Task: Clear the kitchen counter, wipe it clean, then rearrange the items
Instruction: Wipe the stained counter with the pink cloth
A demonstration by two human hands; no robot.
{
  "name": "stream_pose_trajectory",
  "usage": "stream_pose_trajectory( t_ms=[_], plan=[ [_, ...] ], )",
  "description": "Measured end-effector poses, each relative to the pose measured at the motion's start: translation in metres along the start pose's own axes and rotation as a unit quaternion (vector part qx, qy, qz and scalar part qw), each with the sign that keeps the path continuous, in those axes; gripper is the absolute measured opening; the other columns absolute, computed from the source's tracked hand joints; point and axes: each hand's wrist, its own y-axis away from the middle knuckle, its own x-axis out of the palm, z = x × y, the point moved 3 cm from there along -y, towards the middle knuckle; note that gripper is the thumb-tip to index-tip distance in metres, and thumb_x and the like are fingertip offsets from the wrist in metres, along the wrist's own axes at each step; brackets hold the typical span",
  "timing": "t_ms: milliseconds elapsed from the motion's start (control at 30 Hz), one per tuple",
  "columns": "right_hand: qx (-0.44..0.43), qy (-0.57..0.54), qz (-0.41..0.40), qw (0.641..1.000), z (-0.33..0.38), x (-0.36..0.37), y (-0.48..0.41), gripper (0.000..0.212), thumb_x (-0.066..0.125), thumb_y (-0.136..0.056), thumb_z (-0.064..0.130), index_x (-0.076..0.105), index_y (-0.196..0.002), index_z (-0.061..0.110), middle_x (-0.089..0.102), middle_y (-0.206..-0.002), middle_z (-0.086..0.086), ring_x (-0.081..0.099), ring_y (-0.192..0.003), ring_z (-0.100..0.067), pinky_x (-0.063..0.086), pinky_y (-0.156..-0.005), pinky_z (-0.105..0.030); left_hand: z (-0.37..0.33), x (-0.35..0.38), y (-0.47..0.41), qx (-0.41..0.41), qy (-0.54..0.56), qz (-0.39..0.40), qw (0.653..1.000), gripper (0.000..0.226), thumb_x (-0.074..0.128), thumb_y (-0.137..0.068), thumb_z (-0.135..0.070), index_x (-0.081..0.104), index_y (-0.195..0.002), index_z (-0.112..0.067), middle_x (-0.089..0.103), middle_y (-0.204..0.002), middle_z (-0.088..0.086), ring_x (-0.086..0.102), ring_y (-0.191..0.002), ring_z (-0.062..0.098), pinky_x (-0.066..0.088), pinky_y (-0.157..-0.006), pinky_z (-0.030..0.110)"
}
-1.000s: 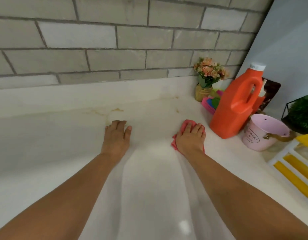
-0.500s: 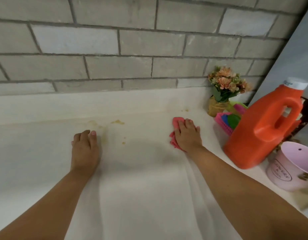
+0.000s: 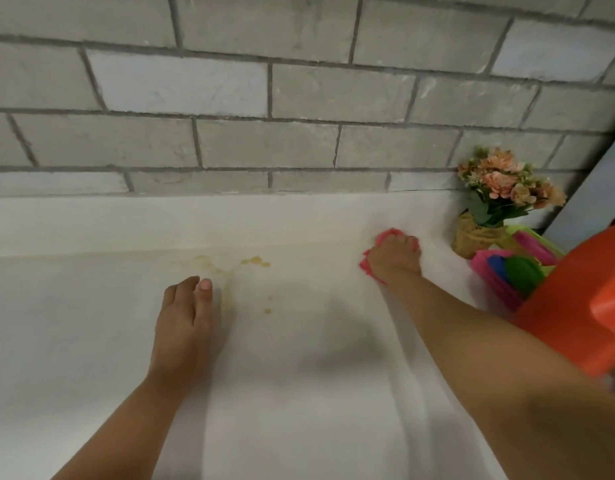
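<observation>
The white kitchen counter (image 3: 299,393) runs up to a low white upstand under a grey brick wall. My right hand (image 3: 394,259) is at the back of the counter by the upstand, fingers curled over a bunched pink cloth (image 3: 366,264) and pressing it down. Only the cloth's edges show round my hand. My left hand (image 3: 185,320) lies flat on the counter further left, palm down with straight fingers. Yellowish stains (image 3: 254,261) and a few small spots mark the surface between my hands, just past my left fingertips.
A small jute-wrapped pot of pink flowers (image 3: 503,188) stands in the back right corner. Beside it is a pink basket (image 3: 493,275) holding blue and green items. A large orange detergent bottle (image 3: 576,317) stands at the right edge, close to my right forearm.
My right hand has pushed the pink cloth away from me to the upstand at the back. My left hand has slid left across the counter. The view has shifted left and closer.
</observation>
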Motion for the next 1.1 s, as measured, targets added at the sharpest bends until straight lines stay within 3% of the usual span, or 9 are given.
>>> stream_pose_trajectory(
  t_ms=[167,267,300,400,533,800,900,1000,1100],
  plan=[
    [-0.16,-0.068,-0.032,0.984,0.027,0.008,0.019,0.043,0.034,-0.096,0.025,0.042,-0.134,0.006,0.04,-0.14,-0.014,0.036,-0.13,-0.029,0.028,-0.111,-0.035,-0.009,-0.002,0.005,0.012,-0.001,0.001,1.0,0.032,0.03,-0.101,-0.02,0.056,-0.105,-0.001,0.046,-0.094,-0.001,0.044,-0.105,0.024,0.021,-0.076,0.016],
    [-0.135,-0.089,-0.029,0.986,-0.001,0.004,0.01,0.035,0.039,-0.096,0.018,0.047,-0.129,0.011,0.052,-0.113,-0.002,0.056,-0.095,-0.006,0.044,-0.08,-0.005,-0.007,-0.004,0.005,0.004,0.006,-0.003,1.0,0.034,0.03,-0.101,-0.021,0.056,-0.109,-0.001,0.05,-0.099,0.003,0.044,-0.107,0.024,0.023,-0.079,0.018],
    [-0.092,-0.108,-0.028,0.989,-0.012,-0.001,0.006,0.037,0.04,-0.095,0.021,0.045,-0.13,0.009,0.052,-0.114,-0.002,0.056,-0.097,-0.005,0.045,-0.082,-0.007,-0.007,-0.004,0.005,0.006,0.006,-0.004,1.0,0.034,0.03,-0.101,-0.023,0.056,-0.109,-0.001,0.05,-0.098,0.003,0.044,-0.105,0.023,0.023,-0.078,0.017],
    [0.045,-0.059,-0.006,0.997,-0.032,-0.007,-0.007,0.07,0.043,-0.091,0.042,0.023,-0.143,0.0,0.03,-0.145,-0.021,0.027,-0.135,-0.035,0.024,-0.114,-0.042,-0.008,-0.003,0.004,0.018,0.012,-0.012,1.0,0.036,0.029,-0.099,-0.026,0.057,-0.102,-0.002,0.051,-0.093,0.0,0.039,-0.093,0.014,0.022,-0.074,0.015],
    [0.071,-0.037,0.024,0.996,-0.012,-0.006,-0.002,0.079,0.039,-0.092,0.043,0.007,-0.146,-0.006,0.013,-0.152,-0.025,0.01,-0.141,-0.041,0.01,-0.118,-0.048,-0.003,0.0,0.0,0.017,0.007,-0.006,1.0,0.036,0.021,-0.093,-0.036,0.049,-0.084,-0.015,0.042,-0.076,-0.017,0.035,-0.086,0.011,0.022,-0.07,0.017],
    [-0.174,-0.033,0.017,0.984,0.122,0.013,0.074,0.058,0.026,-0.099,0.036,0.021,-0.146,0.002,0.018,-0.154,-0.022,0.013,-0.143,-0.035,0.01,-0.117,-0.045,0.002,0.0,-0.003,-0.005,0.031,-0.015,0.999,0.036,0.026,-0.101,-0.025,0.056,-0.1,-0.005,0.045,-0.084,-0.01,0.036,-0.09,0.012,0.021,-0.073,0.014],
    [-0.322,-0.056,0.019,0.945,0.143,0.017,0.122,0.06,0.014,-0.095,0.038,0.028,-0.145,0.008,0.025,-0.153,-0.015,0.019,-0.143,-0.032,0.013,-0.117,-0.04,-0.002,-0.003,0.0,-0.054,0.082,-0.023,0.995,0.037,0.028,-0.101,-0.025,0.057,-0.111,-0.005,0.047,-0.097,-0.004,0.038,-0.097,0.01,0.023,-0.08,0.012],
    [-0.444,-0.044,0.004,0.895,0.125,0.011,0.197,0.066,0.015,-0.088,0.04,0.051,-0.133,0.009,0.051,-0.139,-0.012,0.045,-0.13,-0.032,0.033,-0.109,-0.038,-0.002,-0.016,0.004,-0.119,0.179,-0.062,0.975,0.039,0.028,-0.101,-0.03,0.057,-0.116,-0.009,0.05,-0.109,-0.004,0.042,-0.103,0.006,0.027,-0.092,0.018],
    [-0.464,-0.091,0.041,0.88,0.089,0.003,0.223,0.073,0.006,-0.089,0.057,0.034,-0.144,0.02,0.028,-0.154,0.002,0.024,-0.144,-0.015,0.009,-0.115,-0.026,0.004,-0.04,0.002,-0.094,0.164,-0.065,0.98,0.038,0.03,-0.101,-0.033,0.057,-0.12,-0.013,0.049,-0.116,-0.004,0.044,-0.105,0.006,0.028,-0.094,0.017]
  ],
)
